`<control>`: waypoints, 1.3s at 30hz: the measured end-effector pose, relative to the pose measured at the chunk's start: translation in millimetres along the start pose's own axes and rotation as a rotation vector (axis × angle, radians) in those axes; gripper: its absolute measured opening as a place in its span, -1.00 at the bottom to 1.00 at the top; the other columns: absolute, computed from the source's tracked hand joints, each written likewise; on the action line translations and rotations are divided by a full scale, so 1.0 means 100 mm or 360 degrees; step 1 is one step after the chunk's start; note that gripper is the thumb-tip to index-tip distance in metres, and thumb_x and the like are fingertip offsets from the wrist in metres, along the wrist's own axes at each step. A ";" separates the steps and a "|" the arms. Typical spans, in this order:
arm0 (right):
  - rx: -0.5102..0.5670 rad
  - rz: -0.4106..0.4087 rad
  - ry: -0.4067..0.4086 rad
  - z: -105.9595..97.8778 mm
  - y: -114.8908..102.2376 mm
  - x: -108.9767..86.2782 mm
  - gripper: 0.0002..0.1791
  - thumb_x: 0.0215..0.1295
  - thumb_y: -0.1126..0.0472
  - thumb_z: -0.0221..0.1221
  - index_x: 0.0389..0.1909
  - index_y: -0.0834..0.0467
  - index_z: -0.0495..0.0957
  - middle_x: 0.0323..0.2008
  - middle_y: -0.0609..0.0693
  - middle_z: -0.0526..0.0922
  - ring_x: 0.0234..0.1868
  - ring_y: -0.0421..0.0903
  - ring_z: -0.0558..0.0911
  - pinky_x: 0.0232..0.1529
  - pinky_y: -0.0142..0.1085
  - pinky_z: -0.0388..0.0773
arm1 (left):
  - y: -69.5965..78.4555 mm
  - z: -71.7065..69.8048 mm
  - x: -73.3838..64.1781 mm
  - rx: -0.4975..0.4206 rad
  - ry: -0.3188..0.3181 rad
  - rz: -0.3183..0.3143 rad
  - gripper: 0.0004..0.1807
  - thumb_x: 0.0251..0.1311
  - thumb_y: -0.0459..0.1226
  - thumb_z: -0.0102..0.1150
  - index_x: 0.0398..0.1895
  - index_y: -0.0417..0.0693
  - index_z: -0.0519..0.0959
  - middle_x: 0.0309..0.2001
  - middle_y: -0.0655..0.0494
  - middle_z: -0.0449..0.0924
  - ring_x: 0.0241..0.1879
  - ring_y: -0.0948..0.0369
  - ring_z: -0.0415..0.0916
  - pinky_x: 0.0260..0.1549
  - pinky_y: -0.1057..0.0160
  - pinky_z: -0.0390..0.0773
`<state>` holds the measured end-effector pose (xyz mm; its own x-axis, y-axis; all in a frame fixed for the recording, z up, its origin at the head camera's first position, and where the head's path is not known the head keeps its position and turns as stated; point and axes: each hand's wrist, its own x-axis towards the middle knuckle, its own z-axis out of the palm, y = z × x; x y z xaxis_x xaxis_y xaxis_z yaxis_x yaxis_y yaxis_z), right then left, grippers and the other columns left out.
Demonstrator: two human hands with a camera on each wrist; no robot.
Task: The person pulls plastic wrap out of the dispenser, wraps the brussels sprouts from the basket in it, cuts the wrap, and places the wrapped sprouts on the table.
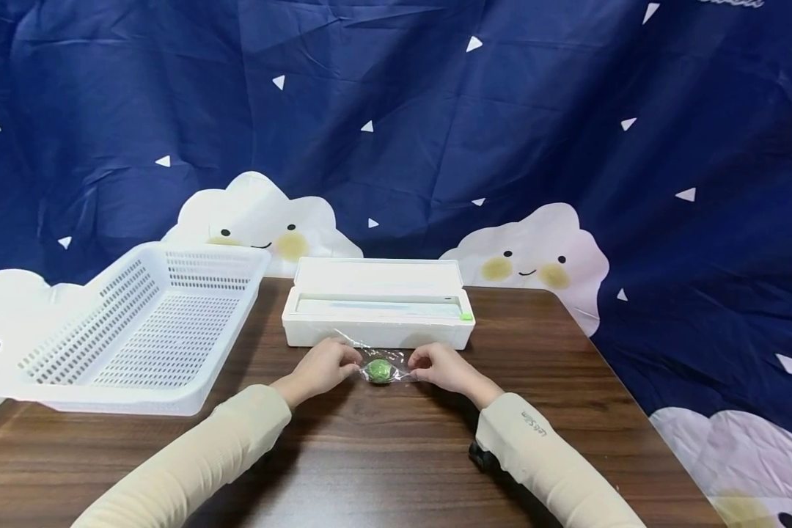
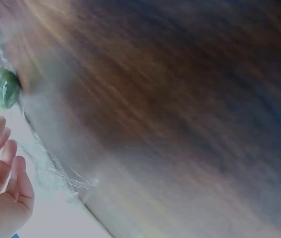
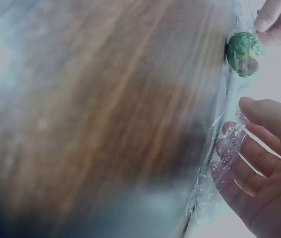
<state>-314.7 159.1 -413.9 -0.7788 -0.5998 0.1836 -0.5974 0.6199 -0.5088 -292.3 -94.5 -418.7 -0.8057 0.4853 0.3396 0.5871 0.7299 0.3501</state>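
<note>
A small round green leafy vegetable, like a Brussels sprout (image 1: 379,371), sits wrapped in clear plastic wrap (image 3: 200,193) in front of a long white box. To its left, my left hand (image 1: 326,364) pinches the gathered wrap between thumb and finger. From the other side my right hand (image 1: 444,368) pinches the wrap with thumb and forefinger. In the right wrist view the film lies crinkled over the right hand's other fingertips (image 3: 225,148), and a pale stem end shows on the sprout. Loose film trails beside the left hand in the left wrist view.
The white box (image 1: 376,337) stands with its lid raised; a roll lies inside and a green tab sits on its front right edge. A white perforated basket (image 1: 227,352) stands on the left of the brown wooden table (image 1: 369,469). A dark blue patterned cloth (image 1: 409,147) hangs behind.
</note>
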 end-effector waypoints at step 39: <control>0.0443 0.0204 0.0749 -0.52 0.67 -0.16 -0.28 0.03 0.29 0.35 0.22 0.31 0.27 0.15 0.28 0.30 0.14 0.21 0.22 0.12 0.11 0.14 | 0.77 0.19 1.11 -0.0231 0.0176 -0.0014 -0.72 0.13 -0.23 0.23 -0.11 -0.14 0.60 -0.29 0.05 0.55 -0.34 0.18 0.47 -0.32 0.26 0.45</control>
<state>-352.4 236.6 -407.3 -0.8813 -0.1985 0.4289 -0.4691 0.4775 -0.7429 -337.8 24.7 -371.1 -0.8020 0.4177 0.4270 0.5918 0.6528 0.4729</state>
